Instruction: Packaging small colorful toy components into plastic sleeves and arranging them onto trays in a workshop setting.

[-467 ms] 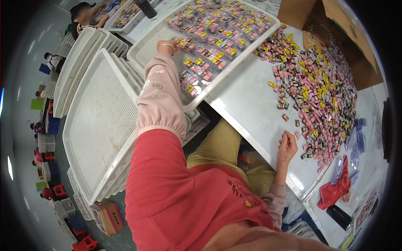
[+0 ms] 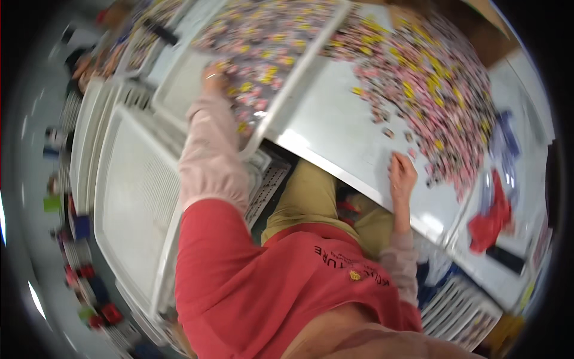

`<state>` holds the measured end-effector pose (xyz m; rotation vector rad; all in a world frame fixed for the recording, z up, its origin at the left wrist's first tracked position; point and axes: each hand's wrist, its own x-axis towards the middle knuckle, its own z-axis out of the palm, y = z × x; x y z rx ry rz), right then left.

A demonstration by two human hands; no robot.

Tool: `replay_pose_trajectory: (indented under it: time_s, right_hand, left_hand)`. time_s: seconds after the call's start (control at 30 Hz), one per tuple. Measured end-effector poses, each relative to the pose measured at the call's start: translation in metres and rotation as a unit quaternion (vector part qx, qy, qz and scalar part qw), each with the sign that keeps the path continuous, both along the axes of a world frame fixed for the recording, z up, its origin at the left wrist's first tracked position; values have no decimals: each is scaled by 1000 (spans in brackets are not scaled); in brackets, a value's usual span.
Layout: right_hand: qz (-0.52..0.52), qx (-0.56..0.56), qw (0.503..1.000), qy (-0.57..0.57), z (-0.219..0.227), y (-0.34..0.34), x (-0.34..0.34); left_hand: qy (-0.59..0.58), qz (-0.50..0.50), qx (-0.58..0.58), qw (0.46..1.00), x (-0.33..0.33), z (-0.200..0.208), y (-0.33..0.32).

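Observation:
My left hand (image 2: 214, 81), with a band round its wrist, reaches into a large white tray (image 2: 342, 18) at the far side. Its fingers, blurred, are against the left edge of the rows of small pink, yellow and dark pieces (image 2: 269, 54) in clear packs. I cannot make out whether it grips a pack. My right hand (image 2: 403, 175) is at the near part of the white table (image 2: 323, 113), fingers curled in. What is in them, if anything, is hidden. Just beyond it spreads a heap of loose small pieces (image 2: 442, 90) in the same colours.
Stacked white trays (image 2: 140, 197) stand on my left. At the back right is a cardboard box (image 2: 478, 36). A red cloth (image 2: 491, 218), a dark flat object (image 2: 506, 259) and clear plastic shells (image 2: 504, 140) lie at the right. Other people are in the background.
The whole view has shifted and blurred. My left hand stays at the edge of the packs in the tray; my right hand stays at the table with its fingers curled further in.

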<state>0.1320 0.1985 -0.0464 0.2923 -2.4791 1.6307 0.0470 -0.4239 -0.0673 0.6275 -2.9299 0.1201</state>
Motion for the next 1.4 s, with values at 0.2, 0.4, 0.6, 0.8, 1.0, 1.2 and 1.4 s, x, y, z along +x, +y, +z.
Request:
replay_pose_trajectory:
  time_s: [0.2, 0.4, 0.6, 0.8, 1.0, 1.2, 1.4]
  right_hand:
    - [65, -24, 997, 22, -2, -14, -3]
    - [-86, 21, 987, 132, 52, 76, 7]
    - [-312, 356, 869, 141, 58, 235, -45]
    - [-261, 601, 755, 30, 27, 273, -73]
    - [-264, 598, 756, 37, 43, 296, -64]
    - [-248, 403, 869, 145, 108, 234, -43]
    - [80, 346, 900, 253, 63, 41, 22]
  left_hand:
    - [-80, -247, -191, 947, 56, 11, -38]
    - [-128, 35, 121, 984, 40, 39, -138]
    - [271, 252, -3, 929, 14, 101, -37]
    - [371, -105, 435, 814, -14, 159, 87]
    - [299, -217, 454, 811, 26, 169, 267]
    - [160, -216, 587, 763, 81, 80, 330]
    - [163, -205, 600, 756, 86, 60, 377]
